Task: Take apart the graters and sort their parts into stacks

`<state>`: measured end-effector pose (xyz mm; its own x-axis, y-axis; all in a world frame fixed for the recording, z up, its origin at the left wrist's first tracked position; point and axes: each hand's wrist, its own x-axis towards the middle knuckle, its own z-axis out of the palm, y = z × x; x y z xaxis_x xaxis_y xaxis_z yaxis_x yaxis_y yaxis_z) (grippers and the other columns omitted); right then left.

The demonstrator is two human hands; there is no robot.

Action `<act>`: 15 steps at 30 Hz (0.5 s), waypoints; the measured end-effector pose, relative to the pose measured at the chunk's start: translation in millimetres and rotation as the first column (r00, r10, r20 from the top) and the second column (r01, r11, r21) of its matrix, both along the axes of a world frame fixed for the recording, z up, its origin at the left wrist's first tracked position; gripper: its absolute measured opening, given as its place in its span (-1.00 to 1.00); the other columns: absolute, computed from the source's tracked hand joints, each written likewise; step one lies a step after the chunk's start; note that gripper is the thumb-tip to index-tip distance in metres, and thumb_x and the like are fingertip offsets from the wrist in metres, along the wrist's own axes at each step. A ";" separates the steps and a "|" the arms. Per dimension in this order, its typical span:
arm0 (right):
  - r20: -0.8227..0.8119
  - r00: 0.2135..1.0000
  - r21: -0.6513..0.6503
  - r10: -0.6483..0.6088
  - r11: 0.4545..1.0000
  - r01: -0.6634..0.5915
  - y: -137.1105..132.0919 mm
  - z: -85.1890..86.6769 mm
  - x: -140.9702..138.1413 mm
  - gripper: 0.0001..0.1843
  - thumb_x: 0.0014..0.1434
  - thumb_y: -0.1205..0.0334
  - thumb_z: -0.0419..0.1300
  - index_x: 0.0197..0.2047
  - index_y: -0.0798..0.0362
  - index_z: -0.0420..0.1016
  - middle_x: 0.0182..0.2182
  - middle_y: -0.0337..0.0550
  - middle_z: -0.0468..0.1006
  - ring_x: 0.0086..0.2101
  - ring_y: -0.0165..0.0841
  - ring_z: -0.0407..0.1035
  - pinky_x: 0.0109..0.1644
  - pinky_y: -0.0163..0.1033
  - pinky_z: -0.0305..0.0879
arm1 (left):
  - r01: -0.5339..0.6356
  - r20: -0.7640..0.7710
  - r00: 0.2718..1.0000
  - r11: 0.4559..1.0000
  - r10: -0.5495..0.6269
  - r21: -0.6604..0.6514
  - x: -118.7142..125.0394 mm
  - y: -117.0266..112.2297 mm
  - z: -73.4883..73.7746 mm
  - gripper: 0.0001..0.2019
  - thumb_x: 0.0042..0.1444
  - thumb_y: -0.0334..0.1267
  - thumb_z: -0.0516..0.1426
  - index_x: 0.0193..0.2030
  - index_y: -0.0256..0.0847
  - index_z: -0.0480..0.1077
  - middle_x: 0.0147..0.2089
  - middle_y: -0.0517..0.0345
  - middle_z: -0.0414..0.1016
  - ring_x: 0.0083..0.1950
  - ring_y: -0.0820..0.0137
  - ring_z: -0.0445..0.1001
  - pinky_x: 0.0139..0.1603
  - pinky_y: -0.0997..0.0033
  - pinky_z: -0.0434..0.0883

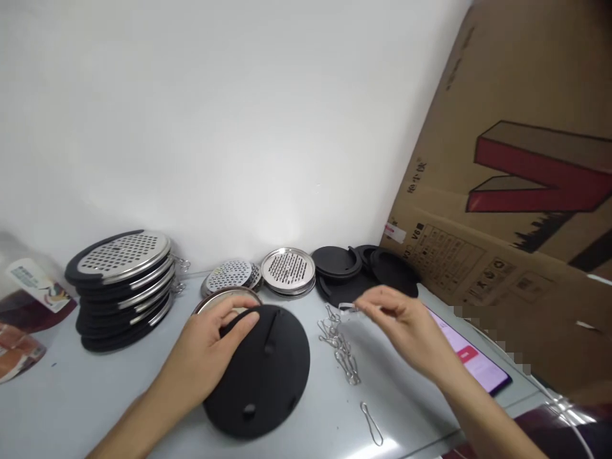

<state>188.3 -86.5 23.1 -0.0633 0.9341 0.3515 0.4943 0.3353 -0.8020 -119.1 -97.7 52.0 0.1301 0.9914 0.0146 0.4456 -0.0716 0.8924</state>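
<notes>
My left hand [217, 338] grips the upper left edge of a black round disc [268, 376], thumb on its face. The disc has a slot and small holes and is tilted above the table. My right hand [396, 319] is closed in a pinch on a thin wire clip [346, 306], whose loop sticks out to the left and looks blurred. Below that hand lies a heap of bent wire clips [342, 350]. One separate wire clip [371, 424] lies nearer the front. Behind the disc shows part of a round metal-rimmed plate [224, 296], mostly covered by my left hand.
A tall stack of round graters with black rims [122, 287] stands at left. Perforated metal discs [288, 271] and black round parts [337, 261] lie along the wall. A phone [471, 354] and a large cardboard box [502, 210] are at right. Plastic packages [31, 287] sit far left.
</notes>
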 end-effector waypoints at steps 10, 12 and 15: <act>0.194 0.976 -0.066 -0.095 0.992 0.110 -48.6 -83.2 2.0 -0.60 0.39 0.06 -0.12 -0.33 0.01 0.41 0.02 0.07 0.48 0.16 -0.17 0.30 0.12 -0.12 0.34 | 0.374 -0.344 0.925 0.556 -0.162 0.743 162.8 135.6 13.0 -0.83 0.22 -0.37 0.12 -0.16 -0.19 0.56 -0.07 0.05 0.63 -0.02 0.32 0.53 0.12 0.21 0.37; 0.235 0.970 -0.088 -0.067 0.992 0.090 -50.5 -84.6 -1.9 -0.61 0.40 0.06 -0.16 -0.25 0.01 0.42 0.12 0.08 0.42 0.22 -0.19 0.23 0.22 -0.10 0.27 | 0.424 -0.394 0.901 0.563 -0.182 0.710 179.9 153.3 -7.5 -0.83 0.20 -0.40 0.12 -0.23 -0.21 0.57 -0.11 0.01 0.64 -0.04 0.28 0.53 0.10 0.13 0.38; 0.308 0.951 -0.179 -0.021 0.981 0.080 -48.3 -81.8 -9.6 -0.52 0.38 -0.01 -0.15 0.16 0.07 0.33 0.35 0.10 0.10 0.31 -0.16 0.07 0.34 -0.02 0.10 | 0.473 -0.447 0.872 0.583 -0.201 0.661 187.8 160.4 -32.6 -0.77 0.25 -0.32 0.06 -0.20 -0.22 0.57 -0.13 -0.03 0.64 -0.03 0.19 0.53 0.08 0.03 0.37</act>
